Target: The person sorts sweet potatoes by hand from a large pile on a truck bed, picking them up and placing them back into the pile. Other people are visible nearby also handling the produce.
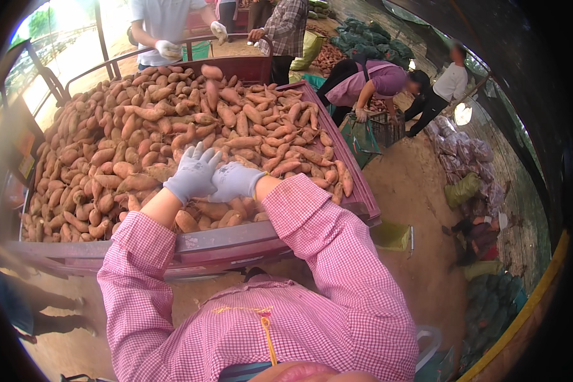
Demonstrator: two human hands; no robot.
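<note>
A large heap of sweet potatoes (138, 143) fills the bed of a reddish metal cart in front of me. Above the heap near its front side is my left hand (193, 173), in a pale grey glove, fingers spread and no object seen in it. My right hand (236, 181), gloved alike, lies against it, its fingertips partly hidden behind the left hand. Whether the right hand holds anything cannot be told. Both wrists extend over the cart's front edge (229, 235). One sweet potato (212, 72) appears at the top of the heap, near the far side.
Across the cart stand a person in white gloves (168, 49) and a person in a plaid shirt (291, 28). At right, a person in purple (379, 81) bends over a dark plastic crate (387, 129). Filled sacks (468, 148) line the right wall. A yellow-green container (392, 236) lies beside the cart.
</note>
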